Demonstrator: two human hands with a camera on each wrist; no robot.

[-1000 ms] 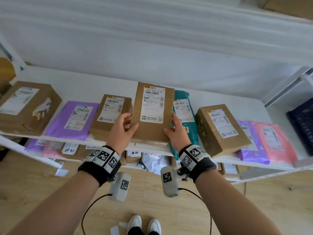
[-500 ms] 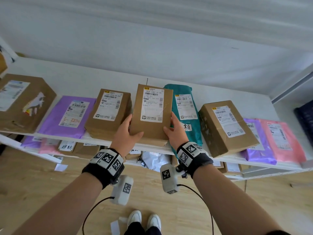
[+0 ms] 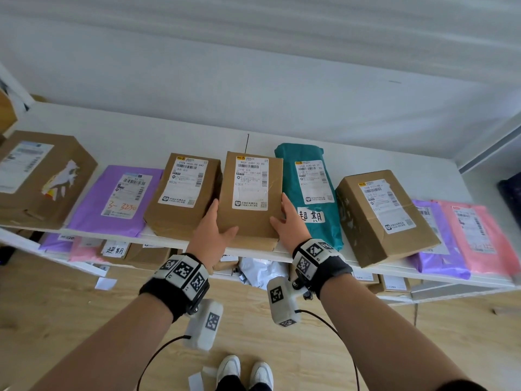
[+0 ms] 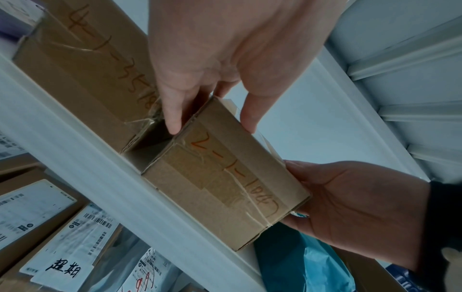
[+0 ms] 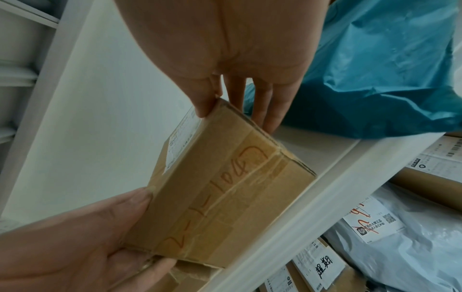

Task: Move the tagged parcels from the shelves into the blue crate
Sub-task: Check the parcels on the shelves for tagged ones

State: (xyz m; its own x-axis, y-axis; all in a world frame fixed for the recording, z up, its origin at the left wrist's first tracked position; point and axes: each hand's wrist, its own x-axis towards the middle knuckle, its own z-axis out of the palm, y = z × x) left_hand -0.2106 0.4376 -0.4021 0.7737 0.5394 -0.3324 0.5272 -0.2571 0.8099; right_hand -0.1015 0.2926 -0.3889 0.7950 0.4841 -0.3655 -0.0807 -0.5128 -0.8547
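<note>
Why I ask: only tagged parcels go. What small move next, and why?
Probably release the box and move the right hand onto the teal bag beside it: the box, also held by the left hand, lacks the handwritten tag the bag bears.

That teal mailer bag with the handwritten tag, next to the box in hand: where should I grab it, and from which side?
Probably its near end, from the front. The teal mailer bag lies lengthwise, its near end overhanging the shelf edge, so fingers can slip under there. Its long sides are crowded by the held box and the right hand on one side and a tilted cardboard box on the other.
</note>
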